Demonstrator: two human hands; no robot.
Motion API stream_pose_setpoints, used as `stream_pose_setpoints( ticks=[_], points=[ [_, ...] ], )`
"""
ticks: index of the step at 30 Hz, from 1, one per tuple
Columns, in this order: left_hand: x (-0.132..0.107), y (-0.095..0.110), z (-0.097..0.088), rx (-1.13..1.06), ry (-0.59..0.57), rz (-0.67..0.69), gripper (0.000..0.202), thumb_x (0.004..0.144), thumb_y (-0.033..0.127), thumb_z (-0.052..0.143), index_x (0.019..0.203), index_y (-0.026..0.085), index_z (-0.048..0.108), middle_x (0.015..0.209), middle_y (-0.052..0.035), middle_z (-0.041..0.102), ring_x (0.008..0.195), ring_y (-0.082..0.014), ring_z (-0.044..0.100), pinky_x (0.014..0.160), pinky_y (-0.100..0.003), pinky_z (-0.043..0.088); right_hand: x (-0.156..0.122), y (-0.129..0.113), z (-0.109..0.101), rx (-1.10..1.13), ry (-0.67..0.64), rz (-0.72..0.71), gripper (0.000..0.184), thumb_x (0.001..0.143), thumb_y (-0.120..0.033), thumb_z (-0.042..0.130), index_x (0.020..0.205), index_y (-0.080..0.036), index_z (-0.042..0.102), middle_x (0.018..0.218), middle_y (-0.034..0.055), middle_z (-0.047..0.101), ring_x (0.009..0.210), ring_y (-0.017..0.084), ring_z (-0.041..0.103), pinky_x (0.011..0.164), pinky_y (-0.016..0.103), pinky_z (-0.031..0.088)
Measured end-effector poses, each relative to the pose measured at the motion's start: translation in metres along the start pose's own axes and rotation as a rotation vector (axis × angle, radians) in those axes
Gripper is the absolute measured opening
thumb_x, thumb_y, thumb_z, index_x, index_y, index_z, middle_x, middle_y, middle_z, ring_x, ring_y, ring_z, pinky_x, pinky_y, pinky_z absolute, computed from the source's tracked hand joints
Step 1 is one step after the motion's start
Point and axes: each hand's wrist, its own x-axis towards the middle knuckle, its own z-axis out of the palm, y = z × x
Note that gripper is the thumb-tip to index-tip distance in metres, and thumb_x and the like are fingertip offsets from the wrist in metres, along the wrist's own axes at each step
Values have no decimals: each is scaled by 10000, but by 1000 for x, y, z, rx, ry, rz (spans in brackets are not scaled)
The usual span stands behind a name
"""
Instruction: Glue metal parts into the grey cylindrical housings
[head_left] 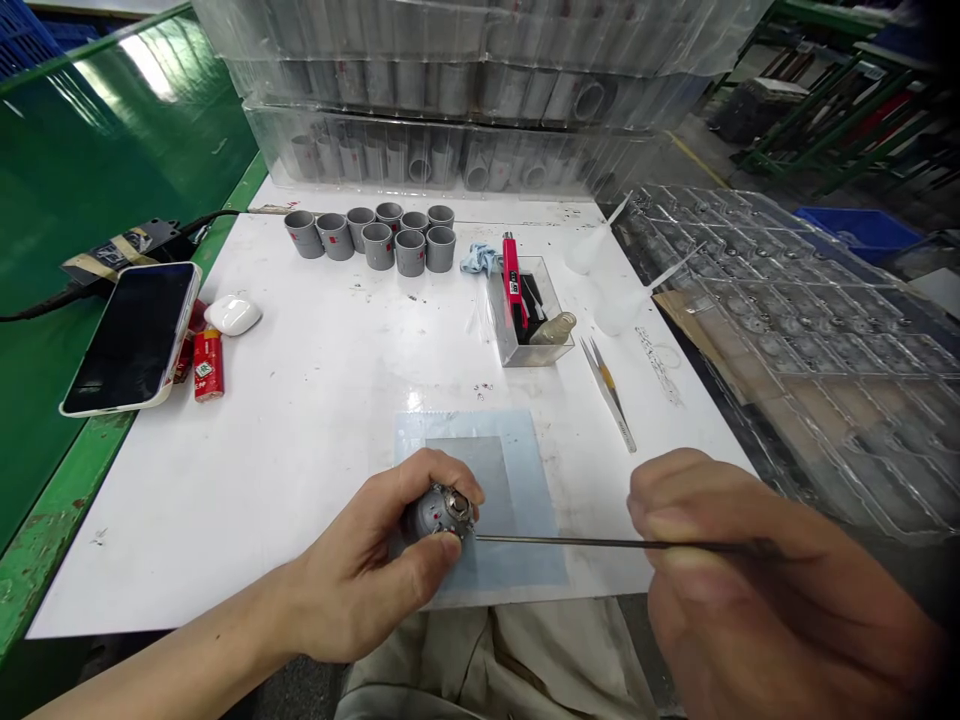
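Wrapped in my left hand [375,560] is a small round grey metal part [436,512] with a hexagonal fitting on top and small red marks. My right hand [720,560] is closed around a long thin metal rod [555,541]. The rod runs level to the left, and its tip is at the right side of the grey part; whether it touches cannot be made out. Its far end disappears in my right hand. Both hands are above a light blue cloth [544,500] with a grey square [469,455] on it, at the table's front edge.
Several grey cylindrical cups [410,253] stand at the back, before stacked clear trays [450,150]. A clear box [532,353] holds a red utility knife [512,285]. Tweezers [611,400] lie right of it. A phone [131,335] rests at left; more clear trays [825,360] are at right.
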Motion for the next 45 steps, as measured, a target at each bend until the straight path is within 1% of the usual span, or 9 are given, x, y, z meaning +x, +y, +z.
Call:
stream_pose_setpoints(
  ticks=[6, 11, 20, 27, 30, 34, 37, 41, 45],
  points=[
    [-1, 0, 0, -8, -14, -32, 190, 1038, 405, 549, 1147, 251, 566, 1092, -72, 552, 1024, -247, 490, 829, -353, 418, 13, 6, -9, -55, 145, 13, 204, 801, -141, 740, 857, -327, 803, 794, 59, 655, 779, 409, 604, 759, 582, 504],
    [-3, 0, -1, 7, -9, -70, 220, 1048, 466, 527, 1156, 277, 560, 1095, -60, 545, 1024, -252, 471, 805, -352, 377, 53, 39, -13, -176, 389, -370, 120, 790, -183, 753, 822, -294, 786, 775, 30, 685, 679, 348, 631, 617, 461, 471],
    [3, -3, -5, -165, 32, -32, 304, 1015, 469, 572, 1266, 305, 520, 1161, -60, 596, 956, -224, 484, 792, -338, 372, 106, 56, -17, -464, 224, -446, 65, 988, -246, 694, 935, -257, 731, 907, 31, 699, 821, 325, 670, 722, 414, 523],
    [6, 1, 5, -315, 173, -108, 461, 1037, 404, 628, 1451, 350, 433, 1323, -95, 643, 1224, -292, 602, 843, -360, 541, 122, 65, -2, -756, -107, -379, 112, 889, -143, 678, 827, -235, 695, 788, 2, 683, 729, 302, 668, 658, 390, 475],
    [7, 0, 5, -323, 185, -66, 556, 1003, 419, 704, 1486, 363, 433, 1308, -92, 685, 1234, -285, 641, 817, -317, 576, 126, 61, -2, -757, -142, -363, 90, 889, -161, 686, 856, -231, 730, 797, -5, 700, 718, 296, 679, 637, 382, 472],
    [12, -3, 0, -334, 215, -33, 482, 961, 423, 776, 1381, 299, 571, 1176, -87, 769, 1069, -195, 697, 857, -244, 559, 117, 40, -11, -532, 179, -491, 46, 909, -230, 736, 889, -249, 773, 825, -10, 712, 708, 291, 670, 600, 370, 456],
    [19, -2, -5, -481, 289, -75, 410, 926, 400, 820, 1242, 241, 612, 1092, -115, 797, 917, -185, 736, 757, -222, 586, 94, 20, -18, -453, 346, -422, 77, 950, -265, 771, 1016, -261, 812, 972, 9, 726, 893, 358, 680, 730, 419, 508],
    [26, 1, -11, -693, 407, -88, 405, 853, 462, 875, 1036, 138, 714, 1004, -128, 795, 870, -203, 765, 729, -226, 649, 55, 1, -18, -402, 140, -311, 131, 984, -320, 738, 1092, -276, 796, 996, 33, 693, 905, 389, 656, 733, 458, 552],
    [28, 2, -14, -727, 405, -98, 476, 778, 546, 907, 933, 114, 784, 910, -96, 788, 758, -167, 747, 678, -194, 651, 34, -4, 6, -155, -61, -282, 172, 979, -159, 683, 1085, -282, 741, 981, -2, 679, 818, 290, 658, 734, 412, 557]
  ],
)
